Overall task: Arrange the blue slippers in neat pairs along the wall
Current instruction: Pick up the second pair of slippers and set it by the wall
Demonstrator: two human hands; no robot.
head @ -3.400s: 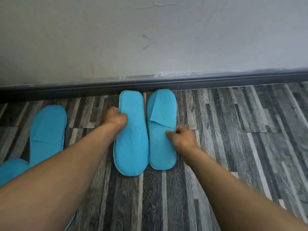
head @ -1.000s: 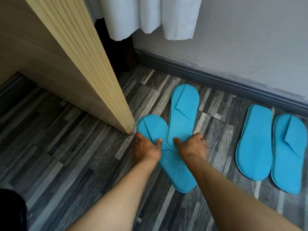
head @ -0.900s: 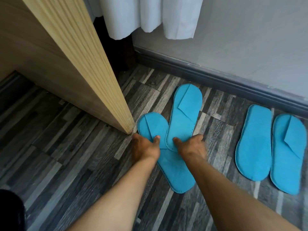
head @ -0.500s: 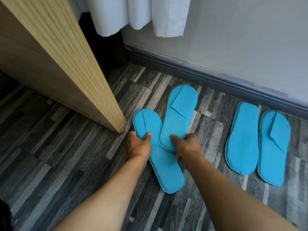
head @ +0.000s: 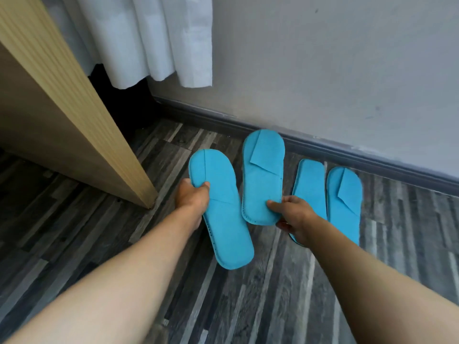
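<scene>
My left hand grips a flat blue slipper by its left edge and holds it raised above the floor, heel toward me. My right hand pinches the heel end of a second blue slipper, which is also lifted, its toe pointing at the wall. The two held slippers are apart, side by side. To their right a pair lies on the floor against the skirting: one slipper partly hidden by my right hand, and another with a folded strap.
A light wooden panel slants down on the left, its corner meeting the floor near my left hand. White curtain fabric hangs above the dark skirting board. The grey wall runs behind. The floor is dark wood-pattern plank.
Both hands have lifted the two overlapping slippers off the floor and drawn them apart. The view has shifted, so the placed pair now sits closer to my right hand.
</scene>
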